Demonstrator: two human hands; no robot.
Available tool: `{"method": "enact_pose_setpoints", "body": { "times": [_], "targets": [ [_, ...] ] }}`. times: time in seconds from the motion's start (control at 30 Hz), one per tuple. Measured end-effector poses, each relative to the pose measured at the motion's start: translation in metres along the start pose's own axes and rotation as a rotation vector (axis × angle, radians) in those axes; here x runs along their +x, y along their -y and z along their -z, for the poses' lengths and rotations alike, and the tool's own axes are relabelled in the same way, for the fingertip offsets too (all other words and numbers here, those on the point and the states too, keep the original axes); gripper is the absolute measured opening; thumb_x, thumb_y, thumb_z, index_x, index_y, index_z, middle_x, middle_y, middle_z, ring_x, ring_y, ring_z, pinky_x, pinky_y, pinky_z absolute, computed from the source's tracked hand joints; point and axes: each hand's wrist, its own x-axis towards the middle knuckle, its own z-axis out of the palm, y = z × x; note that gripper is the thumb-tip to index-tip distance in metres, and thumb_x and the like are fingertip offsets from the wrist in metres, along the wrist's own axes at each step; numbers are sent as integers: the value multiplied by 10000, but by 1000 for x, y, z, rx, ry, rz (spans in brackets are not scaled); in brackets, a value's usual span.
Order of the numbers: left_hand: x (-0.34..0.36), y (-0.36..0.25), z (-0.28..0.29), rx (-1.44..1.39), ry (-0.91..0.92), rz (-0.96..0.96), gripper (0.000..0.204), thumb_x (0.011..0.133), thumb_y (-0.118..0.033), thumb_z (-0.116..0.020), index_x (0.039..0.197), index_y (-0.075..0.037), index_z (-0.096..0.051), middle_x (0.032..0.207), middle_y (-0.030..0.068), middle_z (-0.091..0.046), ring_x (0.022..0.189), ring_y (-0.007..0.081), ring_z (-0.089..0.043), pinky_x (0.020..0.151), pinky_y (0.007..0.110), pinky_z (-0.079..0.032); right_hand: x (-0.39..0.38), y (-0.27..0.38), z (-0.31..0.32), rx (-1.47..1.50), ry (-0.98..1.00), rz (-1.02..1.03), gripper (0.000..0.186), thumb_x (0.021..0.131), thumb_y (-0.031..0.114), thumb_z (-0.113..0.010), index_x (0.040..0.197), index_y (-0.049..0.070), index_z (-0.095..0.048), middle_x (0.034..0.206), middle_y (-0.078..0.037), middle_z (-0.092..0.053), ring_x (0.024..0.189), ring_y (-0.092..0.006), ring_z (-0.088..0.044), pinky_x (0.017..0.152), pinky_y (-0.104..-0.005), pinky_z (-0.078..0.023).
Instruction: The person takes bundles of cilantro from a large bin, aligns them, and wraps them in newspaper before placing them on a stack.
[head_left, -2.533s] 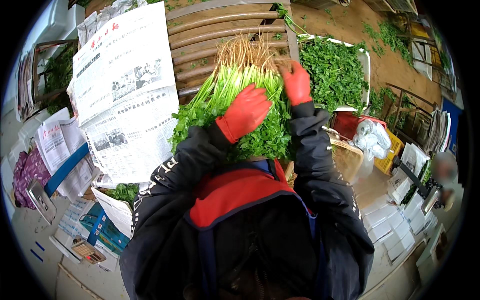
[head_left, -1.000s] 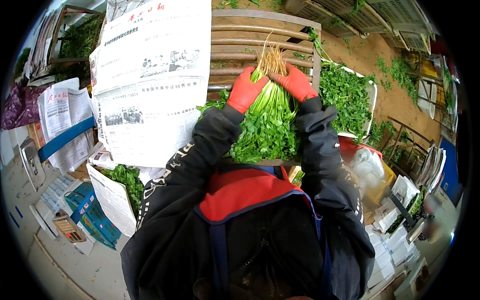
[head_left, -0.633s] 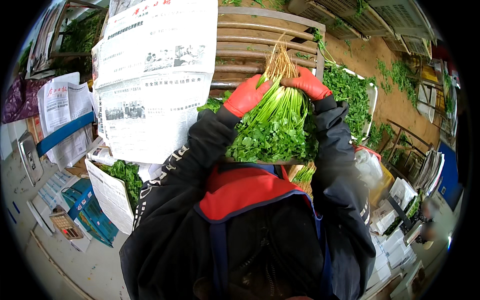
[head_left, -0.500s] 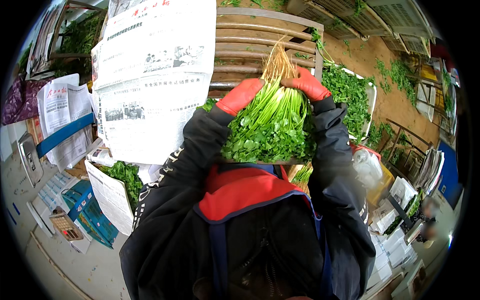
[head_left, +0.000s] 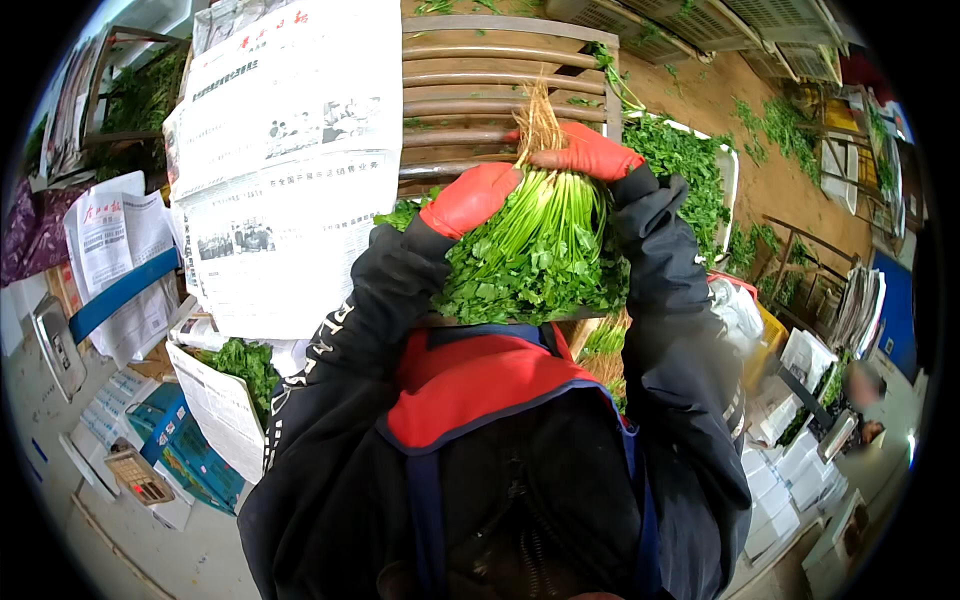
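Note:
Both my hands wear red rubber gloves and are at a bunch of leafy greens with pale green stems and tan roots, lying roots-away on a brown slatted wooden rack. My right hand is closed across the gathered stems just below the roots, its thumb pointing left. My left hand is closed at the left side of the same stems, slightly lower, with its fingertips partly hidden among them. A large open newspaper lies immediately left of the bunch.
A white tray of loose greens stands right of the rack. Wrapped greens, a teal crate and papers are at lower left. A plastic bag and yellow crate sit at right, near a blurred person. Stacked crates line the back.
Earlier my hands were spread over the bunch; both came in around the stems, and the roots are gathered narrower. Most recently my right hand moved slightly up and left across them.

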Motion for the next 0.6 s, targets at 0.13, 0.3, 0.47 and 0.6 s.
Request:
{"method": "enact_pose_setpoints", "body": {
  "times": [0.13, 0.3, 0.47, 0.6],
  "targets": [
    [-6, -17, -7, 200, 5, 48, 366, 946, -290, -432, 1037, 27, -590, 1002, 272, -590, 971, 455, -518, 822, 438, -423, 0, 8, -7, -174, -38, -111, 375, 800, 353, -684, 968, 18, -670, 829, -99, -666, 767, -142, -598, 715, -312, -476],
    [-14, -36, -16, 179, -31, -27, 330, 936, -248, -447, 1073, 22, -577, 1038, 278, -577, 1007, 461, -508, 835, 452, -422, -27, 31, -29, -346, -272, -124, 324, 806, 290, -670, 990, 24, -660, 774, -103, -663, 678, -157, -591, 659, -326, -479],
    [-26, -82, 4, 250, -414, -310, 347, 897, -197, -537, 1172, 12, -563, 1172, 210, -580, 1063, 363, -561, 928, 404, -431, -82, 67, -16, -417, -566, 17, 286, 835, 233, -618, 1005, 3, -633, 815, -158, -659, 709, -226, -627, 653, -339, -495],
    [-45, -122, 38, 181, -686, -343, 320, 890, -87, -515, 1184, 33, -552, 1156, 181, -596, 1075, 311, -566, 946, 364, -420, -147, 37, 54, -391, -997, 15, 189, 839, 168, -572, 917, 6, -631, 759, -146, -643, 659, -240, -604, 611, -348, -486]
  ]
}}
